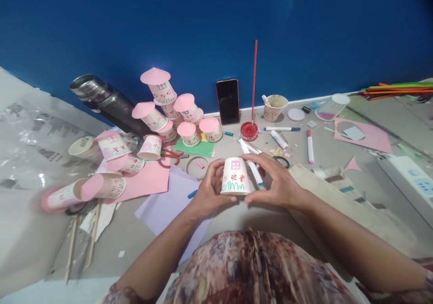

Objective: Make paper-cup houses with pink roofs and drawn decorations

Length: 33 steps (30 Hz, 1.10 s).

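Observation:
A white paper cup (234,176) is upside down between my two hands, with a pink window, red flowers and green grass strokes drawn on its side. My left hand (211,186) is closed around the cup's left side, thumb near the bottom rim. On the other side, my right hand (277,182) grips it with the forefinger near the top and the thumb at the lower edge. A white marker with a teal end (251,163) slants behind the cup, beside my right fingers; whether they touch it I cannot tell.
Pink-roofed decorated cups (182,110) are stacked at the left, near a dark flask (111,108). A phone (228,102) leans on the blue wall. A red stick stands in a red lid (249,131). Markers, scissors (169,156), paper scraps and a power strip (409,182) lie around.

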Each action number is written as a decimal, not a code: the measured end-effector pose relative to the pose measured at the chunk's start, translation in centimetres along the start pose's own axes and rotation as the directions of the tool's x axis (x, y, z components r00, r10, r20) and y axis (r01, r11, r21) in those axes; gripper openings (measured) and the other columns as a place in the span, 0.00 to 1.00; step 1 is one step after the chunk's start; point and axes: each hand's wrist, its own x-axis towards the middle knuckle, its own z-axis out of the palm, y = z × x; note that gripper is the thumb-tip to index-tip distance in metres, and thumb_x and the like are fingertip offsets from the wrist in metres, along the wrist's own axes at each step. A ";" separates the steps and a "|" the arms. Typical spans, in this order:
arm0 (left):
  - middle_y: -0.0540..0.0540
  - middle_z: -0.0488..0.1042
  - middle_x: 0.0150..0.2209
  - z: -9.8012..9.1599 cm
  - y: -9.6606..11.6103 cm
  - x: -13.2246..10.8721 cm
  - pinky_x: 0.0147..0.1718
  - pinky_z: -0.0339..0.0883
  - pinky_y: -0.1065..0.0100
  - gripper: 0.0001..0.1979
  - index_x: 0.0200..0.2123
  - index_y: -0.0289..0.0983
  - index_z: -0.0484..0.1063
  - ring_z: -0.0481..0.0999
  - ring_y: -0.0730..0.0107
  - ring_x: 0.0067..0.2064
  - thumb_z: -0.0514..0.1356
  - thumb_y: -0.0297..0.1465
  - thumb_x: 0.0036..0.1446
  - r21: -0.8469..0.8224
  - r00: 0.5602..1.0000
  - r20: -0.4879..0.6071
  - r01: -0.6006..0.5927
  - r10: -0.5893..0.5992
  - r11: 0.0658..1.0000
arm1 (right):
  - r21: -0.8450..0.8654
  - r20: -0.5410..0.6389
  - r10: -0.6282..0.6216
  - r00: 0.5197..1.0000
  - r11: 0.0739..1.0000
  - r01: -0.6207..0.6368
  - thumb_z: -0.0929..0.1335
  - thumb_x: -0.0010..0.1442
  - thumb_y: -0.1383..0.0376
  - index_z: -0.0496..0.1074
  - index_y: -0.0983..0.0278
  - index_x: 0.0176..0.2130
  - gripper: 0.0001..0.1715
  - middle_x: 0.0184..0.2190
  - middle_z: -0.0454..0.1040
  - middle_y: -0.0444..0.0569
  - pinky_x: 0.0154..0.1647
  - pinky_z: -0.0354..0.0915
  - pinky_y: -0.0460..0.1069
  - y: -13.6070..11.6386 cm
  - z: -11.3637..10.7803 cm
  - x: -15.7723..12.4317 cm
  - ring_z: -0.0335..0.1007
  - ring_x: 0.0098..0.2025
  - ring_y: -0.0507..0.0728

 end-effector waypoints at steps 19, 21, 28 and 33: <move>0.39 0.69 0.64 -2.1 1.1 -0.1 0.69 0.63 0.47 0.44 0.64 0.45 0.71 0.69 0.44 0.69 0.81 0.34 0.44 0.180 0.994 0.047 -0.107 0.100 0.978 | 0.312 -0.186 -0.029 0.982 0.946 0.087 0.73 0.69 0.59 0.78 0.59 0.55 0.16 0.36 0.85 0.51 0.42 0.75 0.55 -0.5 -1.8 0.0 0.81 0.38 0.60; 0.40 0.69 0.63 -2.2 1.1 -0.1 0.69 0.63 0.49 0.44 0.64 0.46 0.71 0.70 0.46 0.68 0.81 0.32 0.44 0.197 0.991 0.041 -0.131 0.125 0.972 | 0.431 -0.210 -0.024 0.977 0.895 0.115 0.71 0.71 0.60 0.82 0.59 0.49 0.10 0.29 0.82 0.48 0.36 0.73 0.54 -0.6 -1.7 0.0 0.78 0.31 0.58; 0.39 0.70 0.63 -2.2 1.0 -0.2 0.68 0.64 0.48 0.44 0.65 0.46 0.71 0.71 0.46 0.66 0.81 0.33 0.44 0.278 0.987 0.050 -0.159 0.151 0.947 | 0.499 -0.185 0.017 0.983 0.863 0.079 0.71 0.70 0.61 0.83 0.58 0.45 0.08 0.27 0.81 0.47 0.31 0.68 0.52 -0.8 -1.5 -0.2 0.74 0.28 0.56; 0.39 0.69 0.64 -2.2 0.9 -0.3 0.67 0.66 0.48 0.44 0.65 0.46 0.71 0.70 0.44 0.67 0.81 0.33 0.44 0.272 0.987 0.050 -0.159 0.151 0.949 | 0.464 -0.165 0.030 0.986 0.884 0.051 0.71 0.70 0.61 0.82 0.59 0.42 0.08 0.27 0.80 0.47 0.30 0.67 0.52 -0.9 -1.4 -0.2 0.73 0.27 0.56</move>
